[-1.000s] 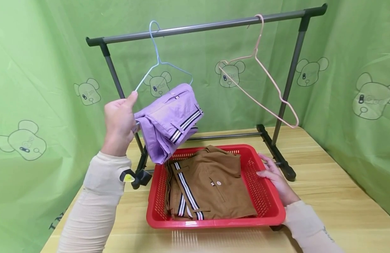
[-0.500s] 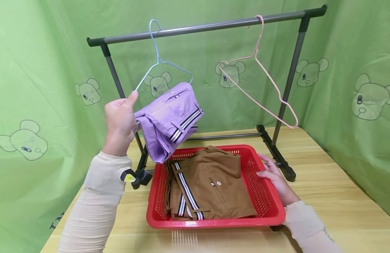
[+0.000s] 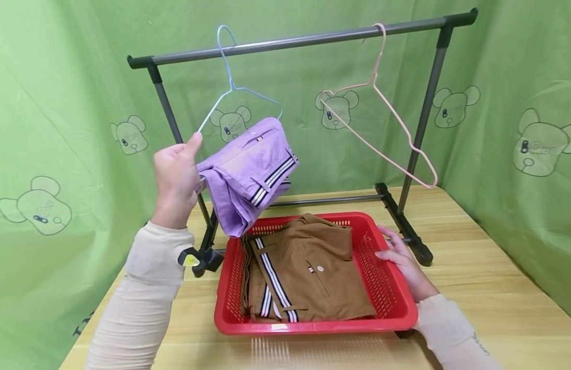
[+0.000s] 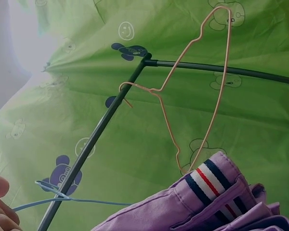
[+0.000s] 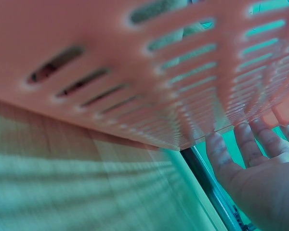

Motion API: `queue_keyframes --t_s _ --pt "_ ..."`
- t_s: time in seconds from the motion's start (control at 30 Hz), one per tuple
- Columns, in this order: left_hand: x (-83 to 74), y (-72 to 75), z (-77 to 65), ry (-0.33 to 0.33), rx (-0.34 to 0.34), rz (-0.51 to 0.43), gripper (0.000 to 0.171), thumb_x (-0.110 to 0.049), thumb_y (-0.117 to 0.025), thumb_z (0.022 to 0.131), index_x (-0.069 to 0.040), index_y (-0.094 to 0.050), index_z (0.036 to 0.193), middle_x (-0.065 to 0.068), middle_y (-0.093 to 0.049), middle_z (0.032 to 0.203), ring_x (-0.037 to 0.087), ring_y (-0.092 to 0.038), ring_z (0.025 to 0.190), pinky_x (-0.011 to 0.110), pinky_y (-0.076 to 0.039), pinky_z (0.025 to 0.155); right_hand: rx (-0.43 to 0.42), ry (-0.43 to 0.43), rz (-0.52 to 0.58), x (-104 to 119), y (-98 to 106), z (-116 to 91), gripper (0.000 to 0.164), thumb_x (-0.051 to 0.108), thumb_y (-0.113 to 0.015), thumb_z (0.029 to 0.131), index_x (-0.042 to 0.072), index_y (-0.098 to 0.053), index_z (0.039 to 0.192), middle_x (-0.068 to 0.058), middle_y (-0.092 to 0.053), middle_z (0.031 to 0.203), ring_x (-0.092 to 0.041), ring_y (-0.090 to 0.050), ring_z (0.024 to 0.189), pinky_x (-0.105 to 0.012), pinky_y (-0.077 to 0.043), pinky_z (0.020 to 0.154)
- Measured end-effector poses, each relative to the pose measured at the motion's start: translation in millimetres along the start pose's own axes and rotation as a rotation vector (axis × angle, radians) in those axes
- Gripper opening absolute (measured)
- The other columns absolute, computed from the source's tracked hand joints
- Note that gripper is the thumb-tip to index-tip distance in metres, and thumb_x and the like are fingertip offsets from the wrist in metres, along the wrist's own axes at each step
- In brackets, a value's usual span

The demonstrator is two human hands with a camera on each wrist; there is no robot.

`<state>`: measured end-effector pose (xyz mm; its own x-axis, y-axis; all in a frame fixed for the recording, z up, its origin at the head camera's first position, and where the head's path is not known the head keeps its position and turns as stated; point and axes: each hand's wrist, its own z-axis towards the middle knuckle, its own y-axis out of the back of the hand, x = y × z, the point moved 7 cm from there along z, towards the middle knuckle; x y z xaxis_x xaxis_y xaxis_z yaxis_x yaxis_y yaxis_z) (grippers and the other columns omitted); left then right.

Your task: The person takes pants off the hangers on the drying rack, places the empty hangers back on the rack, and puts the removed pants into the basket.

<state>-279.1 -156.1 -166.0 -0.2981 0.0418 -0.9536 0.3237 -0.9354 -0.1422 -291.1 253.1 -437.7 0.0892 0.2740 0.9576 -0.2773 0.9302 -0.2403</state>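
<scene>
My left hand [image 3: 176, 172] grips the left corner of a blue hanger [image 3: 242, 91]. Over the hanger's bottom bar hangs a folded pair of purple trousers [image 3: 250, 164] with a striped waistband. The hanger's hook loops over the rail of the clothes rack [image 3: 294, 42]. My right hand [image 3: 405, 264] holds the right side of a red plastic basket [image 3: 313, 327], thumb over the rim. In the right wrist view its fingers [image 5: 250, 147] reach against the outside of the slotted wall. Folded brown trousers [image 3: 308, 277] with a striped waistband lie in the basket.
A pink hanger [image 3: 400, 110] hangs bare on the rack's right half. The rack's black feet [image 3: 403, 226] stand on a wooden table [image 3: 479, 267], behind and beside the basket. Green patterned curtain [image 3: 507, 67] encloses the back and both sides.
The blue hanger's hook has risen slightly above the rail, and the far end of the purple trousers has come up a little. The right hand and basket stay in place.
</scene>
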Motion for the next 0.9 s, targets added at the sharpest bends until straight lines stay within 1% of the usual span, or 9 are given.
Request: queue_keyframes --t_s 0.3,0.43,0.53,0.73,0.9 --pt "-1.1 -0.3 -0.2 -0.011 -0.013 -0.002 0.045 -0.028 -0.068 0.092 -0.013 -0.047 0.055 -0.007 -0.039 0.051 0.007 -0.027 0.036 0.021 -0.021 0.033 0.004 0.007 0.006 0.5 -0.9 0.0 0.056 0.001 -0.047 0.097 0.018 -0.026 0.146 0.001 -0.050 0.129 -0.016 -0.060 0.106 -0.036 -0.055 0.081" --pt "-2.7 -0.3 -1.0 -0.020 -0.018 -0.002 0.046 -0.027 -0.068 0.093 -0.013 -0.047 0.054 -0.007 -0.038 0.049 0.007 -0.027 0.035 0.021 -0.022 0.033 0.002 0.007 0.005 0.7 -0.7 0.1 0.056 0.001 -0.047 0.097 0.018 -0.026 0.146 0.000 -0.049 0.129 -0.016 -0.059 0.107 -0.036 -0.055 0.081" --pt "-4.1 -0.5 -2.1 -0.026 -0.010 -0.009 0.047 -0.027 -0.067 0.093 -0.013 -0.046 0.053 -0.007 -0.035 0.047 0.007 -0.027 0.035 0.021 -0.022 0.033 0.000 0.010 0.007 0.8 -0.7 -0.2 0.056 0.001 -0.047 0.097 0.019 -0.027 0.146 0.000 -0.049 0.129 -0.016 -0.059 0.107 -0.036 -0.055 0.081" --pt "-1.3 1.9 -7.1 -0.005 0.014 -0.008 0.048 -0.028 -0.066 0.094 -0.013 -0.044 0.054 -0.007 -0.033 0.046 0.007 -0.026 0.035 0.022 -0.022 0.034 0.002 -0.004 0.004 -2.0 -1.5 -4.0 0.054 0.000 -0.045 0.098 0.019 -0.027 0.145 0.000 -0.049 0.128 -0.016 -0.058 0.108 -0.035 -0.055 0.083" --pt "-3.6 2.4 -8.7 -0.026 0.028 -0.027 0.047 -0.027 -0.066 0.094 -0.012 -0.044 0.055 -0.007 -0.033 0.046 0.007 -0.027 0.036 0.021 -0.022 0.033 0.000 -0.009 0.010 -1.2 -1.7 -3.1 0.055 0.001 -0.045 0.099 0.020 -0.025 0.147 -0.001 -0.047 0.130 -0.017 -0.058 0.109 -0.037 -0.055 0.083"
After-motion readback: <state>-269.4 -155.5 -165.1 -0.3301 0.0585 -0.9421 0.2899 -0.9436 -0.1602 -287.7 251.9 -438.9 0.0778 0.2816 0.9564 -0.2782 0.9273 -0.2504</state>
